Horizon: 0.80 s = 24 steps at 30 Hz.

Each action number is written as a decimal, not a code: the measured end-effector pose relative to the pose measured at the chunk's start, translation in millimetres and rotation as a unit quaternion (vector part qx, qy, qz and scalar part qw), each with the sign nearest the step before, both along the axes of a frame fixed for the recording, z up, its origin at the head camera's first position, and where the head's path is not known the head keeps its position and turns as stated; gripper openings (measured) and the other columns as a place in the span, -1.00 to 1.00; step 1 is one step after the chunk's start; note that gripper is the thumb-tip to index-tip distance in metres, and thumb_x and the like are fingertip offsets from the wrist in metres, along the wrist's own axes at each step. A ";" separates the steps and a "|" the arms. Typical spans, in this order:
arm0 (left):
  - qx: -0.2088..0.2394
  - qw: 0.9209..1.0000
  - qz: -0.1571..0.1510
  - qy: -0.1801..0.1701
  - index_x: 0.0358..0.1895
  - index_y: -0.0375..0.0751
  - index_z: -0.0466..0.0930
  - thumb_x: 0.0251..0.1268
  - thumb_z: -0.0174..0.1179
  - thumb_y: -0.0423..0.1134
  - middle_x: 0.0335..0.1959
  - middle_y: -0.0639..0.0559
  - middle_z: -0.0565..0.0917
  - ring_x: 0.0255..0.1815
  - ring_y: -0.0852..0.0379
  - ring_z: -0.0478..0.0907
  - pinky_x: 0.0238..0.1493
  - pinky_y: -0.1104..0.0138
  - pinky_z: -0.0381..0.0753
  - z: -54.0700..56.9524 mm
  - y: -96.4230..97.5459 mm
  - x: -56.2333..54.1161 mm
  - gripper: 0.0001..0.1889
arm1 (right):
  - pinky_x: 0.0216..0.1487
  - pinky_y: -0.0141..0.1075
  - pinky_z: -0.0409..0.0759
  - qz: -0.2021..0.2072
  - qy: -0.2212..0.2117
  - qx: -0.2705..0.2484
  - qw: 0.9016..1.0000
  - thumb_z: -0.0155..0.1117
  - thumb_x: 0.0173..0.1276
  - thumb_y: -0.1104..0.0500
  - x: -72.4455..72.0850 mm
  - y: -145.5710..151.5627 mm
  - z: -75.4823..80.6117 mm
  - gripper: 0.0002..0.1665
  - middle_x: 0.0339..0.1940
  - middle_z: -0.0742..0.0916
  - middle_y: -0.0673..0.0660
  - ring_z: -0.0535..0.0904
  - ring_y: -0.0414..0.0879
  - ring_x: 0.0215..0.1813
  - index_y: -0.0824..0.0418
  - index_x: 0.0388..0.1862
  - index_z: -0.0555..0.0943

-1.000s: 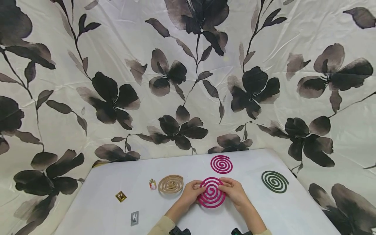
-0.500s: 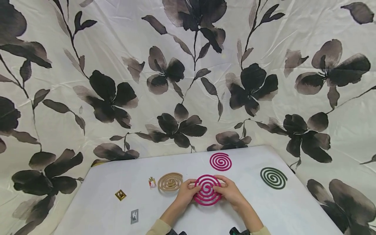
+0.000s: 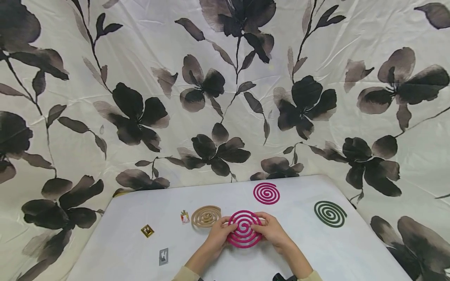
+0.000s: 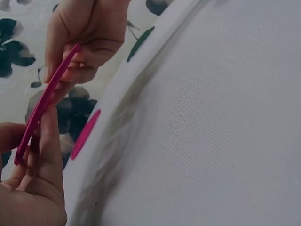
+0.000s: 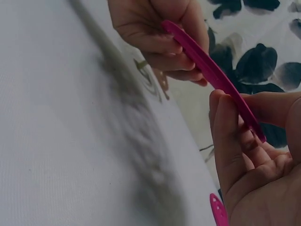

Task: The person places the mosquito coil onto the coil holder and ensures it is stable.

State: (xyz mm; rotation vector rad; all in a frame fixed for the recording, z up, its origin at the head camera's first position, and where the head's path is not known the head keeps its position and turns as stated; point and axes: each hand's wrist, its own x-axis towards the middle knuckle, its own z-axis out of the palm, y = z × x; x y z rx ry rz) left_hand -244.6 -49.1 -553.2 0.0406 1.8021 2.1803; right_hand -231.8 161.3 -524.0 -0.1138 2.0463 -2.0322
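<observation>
Both hands hold a pink mosquito coil (image 3: 243, 225) up over the white table in the head view, its flat spiral face tilted toward the head camera. My left hand (image 3: 218, 232) pinches its left edge, thumb on the near face and fingers behind. At the opposite side, my right hand (image 3: 275, 233) grips it the same way, its thumb reaching in near the centre. Seen edge-on in the left wrist view, the coil (image 4: 44, 101) is a thin slanted bar between both hands. The right wrist view likewise shows the coil (image 5: 214, 73) edge-on, with its shadow falling on the table.
Behind the hands lies another pink coil (image 3: 266, 193). A green coil (image 3: 330, 214) lies far right, and a tan coil (image 3: 206, 217) beside the left hand. Further left are a small red-and-white piece (image 3: 184, 217), a gold square piece (image 3: 147, 231) and a silver metal plate (image 3: 163, 256). Flowered cloth hangs behind.
Both hands have shifted a little to the left with the pink mosquito coil, still holding it by its two sides. The things on the table stay where they were; the head view sways slightly.
</observation>
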 end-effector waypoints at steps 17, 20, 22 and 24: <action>0.031 0.999 0.006 -0.015 0.17 -0.44 0.34 0.35 0.20 -0.28 -0.19 -0.10 0.71 -0.29 0.14 0.66 -0.24 0.29 0.69 7.1 -35.1 11.8 -0.57 | -0.31 -0.22 0.68 0.015 0.000 0.010 1.000 0.33 0.32 0.23 0.2 -32.2 2.7 -0.41 -0.23 0.76 0.20 0.69 -0.05 -0.29 0.37 0.27 0.40; 0.025 0.999 0.014 -0.015 0.18 -0.45 0.36 0.36 0.20 -0.27 -0.18 -0.09 0.71 -0.27 0.15 0.66 -0.24 0.29 0.69 9.5 -41.7 12.8 -0.57 | -0.28 -0.21 0.69 0.016 0.001 0.018 1.000 0.34 0.32 0.21 -0.6 -39.8 4.4 -0.39 -0.22 0.76 0.19 0.70 -0.03 -0.27 0.32 0.30 0.40; 0.019 1.000 0.016 -0.014 0.19 -0.46 0.36 0.36 0.20 -0.26 -0.18 -0.08 0.71 -0.27 0.15 0.66 -0.26 0.31 0.69 11.3 -46.4 13.2 -0.55 | -0.26 -0.21 0.69 0.018 0.002 0.020 1.000 0.34 0.32 0.20 -1.8 -44.7 5.6 -0.40 -0.20 0.76 0.19 0.70 -0.01 -0.24 0.30 0.30 0.40; 0.012 1.000 0.018 -0.014 0.23 -0.45 0.34 0.37 0.20 -0.25 -0.17 -0.08 0.70 -0.27 0.15 0.66 -0.27 0.31 0.69 13.6 -51.4 13.5 -0.52 | -0.25 -0.20 0.69 0.021 0.004 0.023 1.000 0.35 0.32 0.19 -3.3 -49.5 6.8 -0.40 -0.19 0.76 0.18 0.70 -0.01 -0.23 0.28 0.29 0.41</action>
